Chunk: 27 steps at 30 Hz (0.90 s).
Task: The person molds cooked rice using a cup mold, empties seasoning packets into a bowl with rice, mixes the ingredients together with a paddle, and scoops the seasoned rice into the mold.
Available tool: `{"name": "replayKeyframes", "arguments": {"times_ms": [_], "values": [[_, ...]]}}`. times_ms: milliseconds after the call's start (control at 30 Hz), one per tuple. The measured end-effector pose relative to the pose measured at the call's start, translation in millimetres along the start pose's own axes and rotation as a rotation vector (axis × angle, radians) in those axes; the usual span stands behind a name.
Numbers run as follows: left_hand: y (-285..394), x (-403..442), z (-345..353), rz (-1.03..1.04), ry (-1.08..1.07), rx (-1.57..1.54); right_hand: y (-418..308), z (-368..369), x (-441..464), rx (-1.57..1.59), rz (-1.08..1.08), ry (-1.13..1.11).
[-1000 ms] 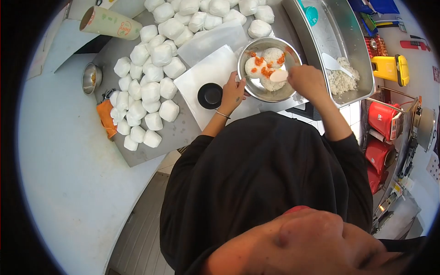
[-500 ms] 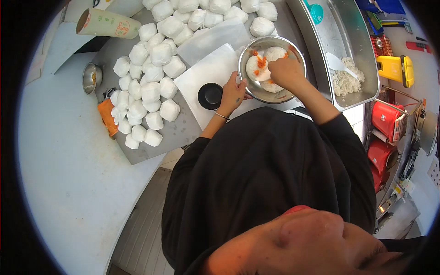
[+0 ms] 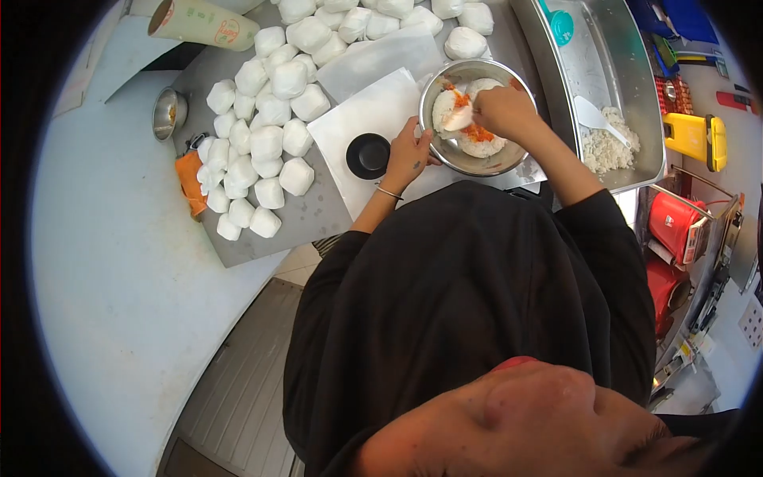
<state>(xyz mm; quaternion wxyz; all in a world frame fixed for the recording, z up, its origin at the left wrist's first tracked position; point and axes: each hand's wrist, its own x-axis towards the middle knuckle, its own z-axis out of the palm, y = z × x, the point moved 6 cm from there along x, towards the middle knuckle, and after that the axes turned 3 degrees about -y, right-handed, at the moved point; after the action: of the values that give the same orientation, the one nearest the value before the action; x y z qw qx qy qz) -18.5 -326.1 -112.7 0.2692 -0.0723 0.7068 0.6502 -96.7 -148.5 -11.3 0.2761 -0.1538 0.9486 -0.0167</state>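
A steel bowl (image 3: 447, 149) holds several round white rice mounds (image 3: 486, 149) topped with an orange-red, chunky filling (image 3: 477, 132). My left hand (image 3: 408, 157) closes on the bowl's left rim, fingers outside and partly hidden. Above the bowl, my right hand (image 3: 504, 111) is closed around a pale spoon (image 3: 458, 119), its handle hidden in the fist. The spoon's head, stained orange, is over the left and middle mounds. A small black cup (image 3: 368, 156) stands on white paper (image 3: 338, 131) beside my left hand.
Many white wrapped parcels (image 3: 266, 141) cover the steel table at left. To the right stands a deep steel tray (image 3: 584, 67) with loose rice (image 3: 610, 149), a white paddle (image 3: 590, 114) and a green scoop (image 3: 561, 28). A small metal bowl (image 3: 168, 114) sits far left.
My right hand has shifted slightly, and the spoon's head now shows further up and left among the mounds. More orange filling shows on the lower mound. The left hand keeps its hold.
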Motion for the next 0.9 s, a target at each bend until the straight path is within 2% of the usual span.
{"name": "replayKeyframes", "arguments": {"times_ms": [100, 200, 233, 333, 467, 600, 633, 767, 900], "values": [[-1.7, 1.6, 0.8, 0.027, 0.014, -0.047, 9.9, -36.2, -24.0, -0.108, 0.051, 0.05], [-4.4, 3.0, 2.4, 0.004, -0.015, -0.034, 3.6, 21.8, -8.3, -0.148, -0.037, -0.049], [-0.8, 2.6, -0.5, -0.007, -0.025, -0.009, 4.1, 31.5, -10.3, 0.022, -0.028, -0.014], [8.9, -5.0, -2.0, -0.063, 0.019, 0.05, -1.8, 34.5, -29.5, 0.074, -0.067, 0.075], [-6.9, 5.0, -5.8, 0.072, 0.154, 0.119, 33.5, 7.2, -61.7, -0.024, 0.221, 0.012], [4.4, 6.6, -3.1, 0.102, 0.115, 0.1, 60.7, 5.3, -70.6, 0.051, 0.342, 0.093], [8.2, 5.2, -2.2, 0.055, 0.083, 0.061, 69.9, 22.3, -61.9, 0.053, 0.369, 0.038], [8.8, 6.1, -1.8, 0.057, 0.016, -0.061, 100.5, 51.9, -33.4, 0.409, 0.388, 0.113], [7.9, 8.4, -3.1, 0.012, -0.037, -0.125, 96.6, 68.7, -12.4, 0.647, 0.189, 0.216]]}}
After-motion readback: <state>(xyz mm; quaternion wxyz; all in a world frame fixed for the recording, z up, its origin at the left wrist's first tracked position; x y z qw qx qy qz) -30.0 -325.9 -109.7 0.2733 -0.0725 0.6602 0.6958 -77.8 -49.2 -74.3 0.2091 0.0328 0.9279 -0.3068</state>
